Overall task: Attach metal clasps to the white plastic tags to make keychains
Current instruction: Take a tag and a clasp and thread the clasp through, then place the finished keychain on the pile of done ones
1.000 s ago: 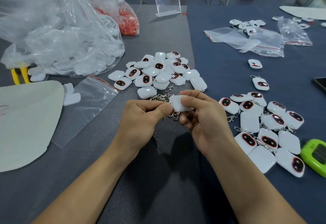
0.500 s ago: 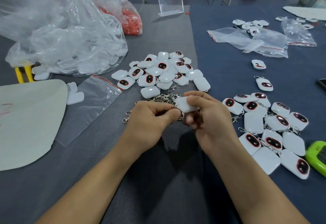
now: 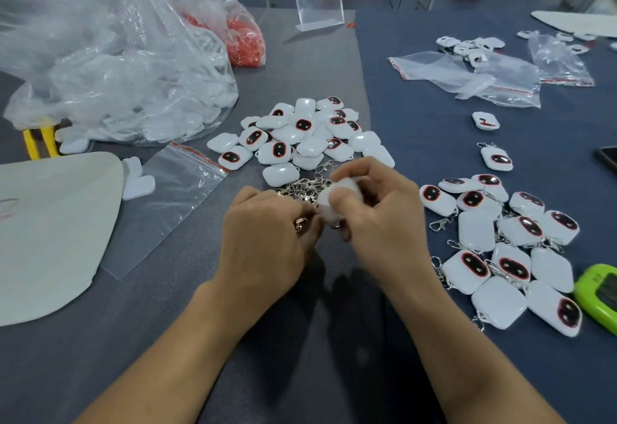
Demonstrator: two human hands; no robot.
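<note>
Pinching tag (image 3: 324, 207) w/ R fingers (image 3: 340, 195) | L fingers (image 3: 283, 204) grip clasp (image 3: 301, 223) | tag axis blurred

Looks like glossy white plastic on the tags (image 3: 281, 173), shiny metal clasps (image 3: 300, 186), crinkly clear plastic bag (image 3: 117, 66), matt grey cloth table cover (image 3: 300, 56).

White tag (image 3: 323, 203) blurred, largely covered by fingers of right hand (image 3: 384, 223); metal clasp (image 3: 301, 223) mostly hidden within left hand (image 3: 263, 240).
</note>
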